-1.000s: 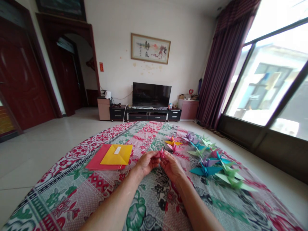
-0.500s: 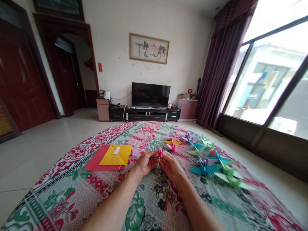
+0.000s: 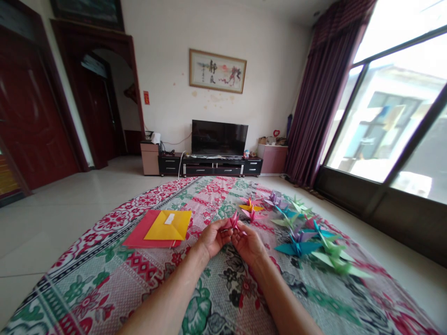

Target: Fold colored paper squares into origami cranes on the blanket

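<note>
Between my two hands, above the middle of the patterned cloth, is a small pink paper crane [image 3: 233, 219]. My left hand [image 3: 215, 236] pinches its left side with thumb and fingers. On the other side, my right hand [image 3: 247, 242] has its fingers closed on the crane's right edge. Just beyond my hands stand another pink paper crane [image 3: 252, 215] and a yellow-orange one [image 3: 250, 205]. To the right lie several more folded cranes, among them a blue crane [image 3: 298, 247] and a light green crane [image 3: 337, 260].
Left of my hands, a yellow sheet [image 3: 167, 226] with creases and a small white scrap lies on red paper [image 3: 134, 238]. The floral cloth [image 3: 153, 279] covers the rounded table. Beyond it stand a television [image 3: 220, 138] and a low cabinet [image 3: 213, 166].
More of the pink crane shows between my fingers, its upper points tilted slightly right. Both hands keep nearly the same place and hold. The papers and other cranes lie as before.
</note>
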The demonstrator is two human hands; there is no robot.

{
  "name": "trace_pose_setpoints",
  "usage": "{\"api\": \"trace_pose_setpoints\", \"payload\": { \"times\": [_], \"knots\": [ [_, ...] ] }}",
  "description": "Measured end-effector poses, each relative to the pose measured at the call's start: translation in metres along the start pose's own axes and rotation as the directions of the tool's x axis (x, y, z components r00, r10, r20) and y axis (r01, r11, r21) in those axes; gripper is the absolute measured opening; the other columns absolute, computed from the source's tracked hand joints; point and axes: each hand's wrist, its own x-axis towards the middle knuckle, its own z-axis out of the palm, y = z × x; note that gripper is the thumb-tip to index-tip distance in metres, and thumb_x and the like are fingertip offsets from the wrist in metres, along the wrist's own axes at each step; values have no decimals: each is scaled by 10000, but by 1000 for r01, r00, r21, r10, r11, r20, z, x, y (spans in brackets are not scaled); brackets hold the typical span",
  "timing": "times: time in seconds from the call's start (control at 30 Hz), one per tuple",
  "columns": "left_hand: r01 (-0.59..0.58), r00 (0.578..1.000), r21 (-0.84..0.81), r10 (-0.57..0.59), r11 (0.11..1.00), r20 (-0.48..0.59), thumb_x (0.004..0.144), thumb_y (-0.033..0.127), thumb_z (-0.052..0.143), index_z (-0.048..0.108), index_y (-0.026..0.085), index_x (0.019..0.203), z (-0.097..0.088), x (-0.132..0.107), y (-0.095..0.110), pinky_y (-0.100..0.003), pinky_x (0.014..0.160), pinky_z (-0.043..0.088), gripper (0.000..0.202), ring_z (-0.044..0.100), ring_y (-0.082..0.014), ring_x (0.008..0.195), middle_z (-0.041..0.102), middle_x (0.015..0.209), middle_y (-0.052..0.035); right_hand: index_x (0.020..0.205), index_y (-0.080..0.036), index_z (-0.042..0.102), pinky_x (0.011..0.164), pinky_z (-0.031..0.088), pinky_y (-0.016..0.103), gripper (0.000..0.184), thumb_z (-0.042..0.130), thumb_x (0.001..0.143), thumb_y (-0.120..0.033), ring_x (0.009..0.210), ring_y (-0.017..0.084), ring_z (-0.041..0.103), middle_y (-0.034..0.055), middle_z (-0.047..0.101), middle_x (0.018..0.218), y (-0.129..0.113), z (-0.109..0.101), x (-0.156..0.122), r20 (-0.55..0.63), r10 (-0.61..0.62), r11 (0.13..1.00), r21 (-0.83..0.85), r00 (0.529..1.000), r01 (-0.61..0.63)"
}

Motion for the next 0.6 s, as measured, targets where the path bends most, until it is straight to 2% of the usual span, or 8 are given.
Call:
{"api": "trace_pose_setpoints", "payload": {
  "times": [0.23,0.6],
  "knots": [
    [-7,1000,-6,7,1000,3,821,163,539,605,89,783,-1,0,-1,-190,419,507,107,610,-111,473,648,573,-39,688,-115,610,492,517,174,102,552,772,-115,478,88,582,21,620,532,0,0,1,-17,13,1000,27,1000,-12],
    [-27,999,-18,26,999,-27,814,144,540,596,91,791,2,0,-2,-188,399,493,81,608,-114,467,639,561,-26,687,-111,620,512,517,176,76,584,753,-121,496,90,591,24,633,554,1,-2,2,-19,16,999,38,1000,-16]
  ]
}}
